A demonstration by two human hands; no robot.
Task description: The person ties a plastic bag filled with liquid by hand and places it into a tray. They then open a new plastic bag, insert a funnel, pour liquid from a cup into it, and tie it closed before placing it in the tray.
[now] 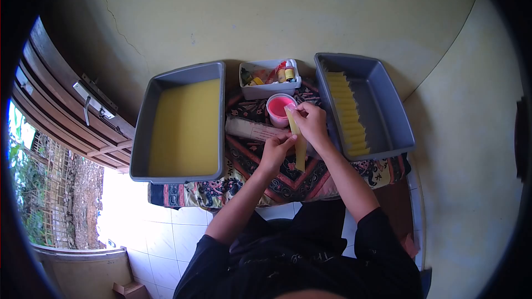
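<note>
A long thin yellow strip (301, 155) hangs between my two hands, slanting down over the patterned cloth. My right hand (311, 124) pinches its upper end beside the rim of a tub of pink stuff (279, 112). Lower down, my left hand (275, 152) has its thumb and fingertips closed on the strip's left edge. A pale, printed wrapped block (254, 130) lies just beyond my left hand. Whether the strip's top end touches the pink stuff is hidden by my right fingers.
A large grey bin (223, 127) at the left holds a flat yellow layer. Another grey bin (385, 108) at the right has a row of overlapping yellow strips (348, 116) along its left side. Behind the tub stands a white basket (263, 93) with small bottles.
</note>
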